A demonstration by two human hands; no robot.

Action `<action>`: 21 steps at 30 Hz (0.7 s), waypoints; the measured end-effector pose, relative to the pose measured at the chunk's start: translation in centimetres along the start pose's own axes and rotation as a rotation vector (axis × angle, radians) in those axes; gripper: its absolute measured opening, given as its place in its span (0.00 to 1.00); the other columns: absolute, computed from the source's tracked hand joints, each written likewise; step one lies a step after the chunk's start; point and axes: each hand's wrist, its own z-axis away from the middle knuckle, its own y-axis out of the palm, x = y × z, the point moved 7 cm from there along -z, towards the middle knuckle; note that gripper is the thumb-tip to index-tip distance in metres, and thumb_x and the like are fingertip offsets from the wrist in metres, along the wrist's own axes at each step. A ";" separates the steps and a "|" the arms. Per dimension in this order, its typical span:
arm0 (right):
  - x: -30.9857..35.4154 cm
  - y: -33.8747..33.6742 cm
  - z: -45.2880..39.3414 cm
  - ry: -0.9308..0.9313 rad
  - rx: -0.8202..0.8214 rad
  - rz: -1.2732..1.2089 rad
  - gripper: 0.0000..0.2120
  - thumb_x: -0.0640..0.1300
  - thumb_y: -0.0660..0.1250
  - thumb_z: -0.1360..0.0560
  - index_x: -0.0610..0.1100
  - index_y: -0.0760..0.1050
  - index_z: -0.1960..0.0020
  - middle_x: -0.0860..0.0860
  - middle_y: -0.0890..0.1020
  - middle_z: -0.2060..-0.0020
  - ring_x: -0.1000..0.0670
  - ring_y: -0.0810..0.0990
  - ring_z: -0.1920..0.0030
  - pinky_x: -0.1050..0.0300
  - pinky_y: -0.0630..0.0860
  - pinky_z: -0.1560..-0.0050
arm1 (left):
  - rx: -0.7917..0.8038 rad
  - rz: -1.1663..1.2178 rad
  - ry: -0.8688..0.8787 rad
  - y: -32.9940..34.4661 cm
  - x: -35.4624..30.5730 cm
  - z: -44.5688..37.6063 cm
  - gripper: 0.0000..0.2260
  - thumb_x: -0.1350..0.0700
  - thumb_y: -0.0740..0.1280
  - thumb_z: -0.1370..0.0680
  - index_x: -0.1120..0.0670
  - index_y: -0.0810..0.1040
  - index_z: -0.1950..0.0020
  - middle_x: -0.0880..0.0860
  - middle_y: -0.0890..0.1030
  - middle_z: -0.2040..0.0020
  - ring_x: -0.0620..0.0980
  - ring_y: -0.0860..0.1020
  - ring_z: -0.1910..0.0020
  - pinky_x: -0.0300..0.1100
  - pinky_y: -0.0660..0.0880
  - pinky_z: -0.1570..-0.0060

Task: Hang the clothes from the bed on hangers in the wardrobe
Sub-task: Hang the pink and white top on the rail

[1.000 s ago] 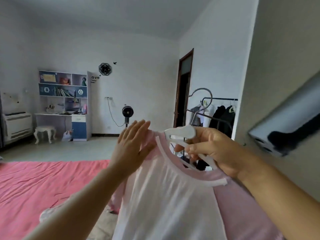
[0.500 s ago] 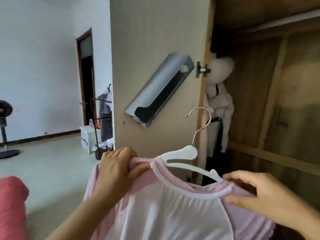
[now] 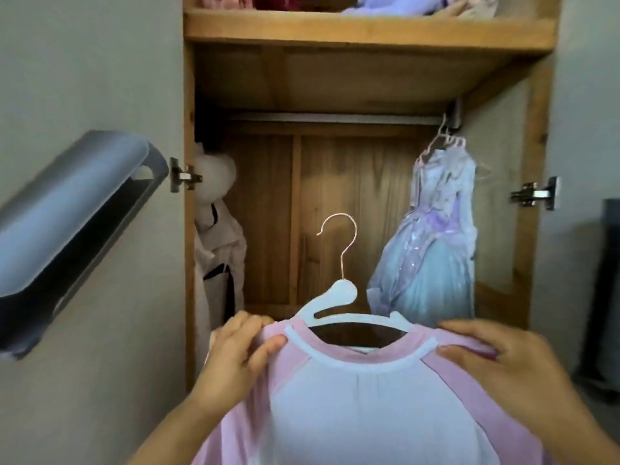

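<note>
Pink-and-white shirt [image 3: 362, 397] on white hanger [image 3: 342, 300] held before open wardrobe [image 3: 369, 28], left hand [image 3: 235, 357] and right hand [image 3: 503, 360] each gripped a shoulder, no legible writing, rail [image 3: 332, 118] bare between beige garment [image 3: 218, 256] and blue dress [image 3: 432, 250]

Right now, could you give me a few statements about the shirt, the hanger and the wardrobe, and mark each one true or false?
1. Both hands hold the pink and white shirt at its shoulders: the left hand, the right hand. True.
2. The hanger already hangs on the wardrobe rail. False: its hook is well below the rail.
3. A blue dress hangs at the right end of the rail. True.
4. The shelf above the rail holds nothing. False: folded fabric lies on it.
</note>
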 end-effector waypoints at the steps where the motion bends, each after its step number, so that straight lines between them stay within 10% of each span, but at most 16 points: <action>1: -0.3 -1.3 0.2 0.031 -0.075 -0.008 0.14 0.49 0.76 0.37 0.69 0.78 0.65 0.62 0.83 0.63 0.59 0.82 0.58 0.64 0.74 0.56 | -0.001 0.004 -0.008 1.3 -0.1 -1.2 0.13 0.32 0.56 0.28 0.36 0.71 0.50 0.35 0.71 0.51 0.40 0.70 0.48 0.49 0.64 0.36; 8: -1.0 -7.3 -2.4 0.119 -0.451 0.226 0.06 0.65 0.71 0.37 0.70 0.78 0.60 0.59 0.79 0.72 0.55 0.77 0.68 0.57 0.76 0.65 | 0.081 -0.165 -0.035 9.9 -2.8 -8.3 0.28 0.38 0.53 0.21 0.42 0.48 0.24 0.45 0.50 0.23 0.48 0.51 0.25 0.49 0.48 0.27; 15: -3.1 -8.0 -13.6 0.259 -0.578 0.617 0.08 0.56 0.65 0.29 0.58 0.80 0.53 0.49 0.82 0.55 0.41 0.78 0.51 0.57 0.66 0.60 | 0.152 0.006 0.124 16.7 -4.9 -16.7 0.30 0.34 0.55 0.26 0.43 0.58 0.26 0.47 0.56 0.25 0.47 0.57 0.27 0.41 0.57 0.31; 21: -8.1 -6.3 -23.5 0.274 -0.703 0.659 0.07 0.49 0.65 0.34 0.49 0.78 0.58 0.49 0.81 0.62 0.41 0.77 0.57 0.57 0.70 0.61 | 0.072 0.074 0.209 21.0 -4.6 -25.3 0.41 0.30 0.47 0.39 0.47 0.66 0.30 0.48 0.63 0.28 0.47 0.62 0.30 0.40 0.61 0.34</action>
